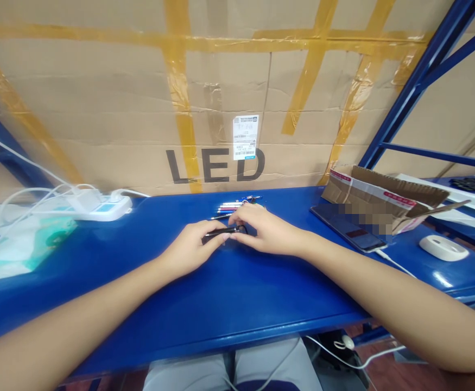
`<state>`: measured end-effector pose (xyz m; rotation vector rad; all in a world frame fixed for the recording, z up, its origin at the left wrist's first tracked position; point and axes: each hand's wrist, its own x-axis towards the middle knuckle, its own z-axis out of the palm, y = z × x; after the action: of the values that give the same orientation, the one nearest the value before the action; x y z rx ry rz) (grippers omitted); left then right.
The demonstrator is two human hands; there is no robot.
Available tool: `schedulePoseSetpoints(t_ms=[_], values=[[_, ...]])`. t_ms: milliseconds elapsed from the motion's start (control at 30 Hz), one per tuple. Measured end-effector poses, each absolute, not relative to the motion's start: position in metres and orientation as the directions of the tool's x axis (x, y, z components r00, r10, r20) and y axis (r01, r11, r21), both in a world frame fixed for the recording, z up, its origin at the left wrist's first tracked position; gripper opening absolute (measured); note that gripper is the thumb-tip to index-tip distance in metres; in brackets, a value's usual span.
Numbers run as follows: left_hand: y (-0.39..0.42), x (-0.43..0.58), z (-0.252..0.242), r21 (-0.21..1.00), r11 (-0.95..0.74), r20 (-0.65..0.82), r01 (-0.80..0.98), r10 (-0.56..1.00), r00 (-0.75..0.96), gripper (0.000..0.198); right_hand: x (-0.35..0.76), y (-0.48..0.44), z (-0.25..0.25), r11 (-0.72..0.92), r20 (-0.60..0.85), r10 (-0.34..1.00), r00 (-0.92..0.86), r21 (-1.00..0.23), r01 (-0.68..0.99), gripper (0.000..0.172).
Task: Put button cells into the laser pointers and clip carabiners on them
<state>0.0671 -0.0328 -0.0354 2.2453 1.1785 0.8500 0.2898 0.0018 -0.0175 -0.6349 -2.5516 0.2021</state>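
Note:
Both my hands meet over the blue table (221,304) around a slim black pen (220,232), which lies roughly level between them. My left hand (190,247) pinches its left part between thumb and fingers. At the pen's right end, my right hand (267,231) has its thumb and fingers closed round a dark, curved part that I cannot make out fully. Just behind the hands several pens (229,208) lie side by side on the table, some white, red, blue and black. My right hand partly hides them.
On the left are a white power strip (113,208) with cables and a green-white plastic packet (45,244). To the right lie a phone (343,225) on a charging cable, an open cardboard box (375,193) and a white mouse (443,247). A large taped carton (139,108) stands behind.

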Motion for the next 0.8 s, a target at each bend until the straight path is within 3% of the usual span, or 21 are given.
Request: schedulePoseSetpoints(t_ms=[167,333,433,533,667,800], values=[[-0.0331,0.0664,-0.0345,0.668,-0.537,0.35,0.515,0.837,0.42,0.033,0.2911,0.0096,-0.0205,0.805,0.342,0.553,-0.76,-0.454,0.382,0.026],[-0.0329,0.0667,-0.0353,0.658,-0.531,0.355,0.534,0.844,0.402,0.03,0.2899,0.0117,-0.0217,0.625,0.156,0.604,-0.781,-0.701,0.344,0.023],[-0.0326,0.0676,-0.0361,0.643,-0.545,0.357,0.539,0.835,0.418,0.025,0.2885,0.0107,-0.0214,0.531,0.082,0.602,-0.794,-0.784,0.321,0.021],[-0.033,0.0687,-0.0369,0.61,-0.552,0.353,0.569,0.832,0.428,0.022,0.2878,0.0093,-0.0201,0.516,0.057,0.613,-0.788,-0.784,0.345,0.016],[-0.0353,0.0702,-0.0367,0.574,-0.553,0.345,0.604,0.832,0.434,0.02,0.2887,0.0065,-0.0173,0.601,0.096,0.62,-0.779,-0.696,0.393,0.019],[-0.0377,0.0711,-0.0353,0.556,-0.583,0.334,0.592,0.809,0.484,0.021,0.2902,0.0046,-0.0183,0.673,0.131,0.596,-0.792,-0.62,0.404,0.029]])
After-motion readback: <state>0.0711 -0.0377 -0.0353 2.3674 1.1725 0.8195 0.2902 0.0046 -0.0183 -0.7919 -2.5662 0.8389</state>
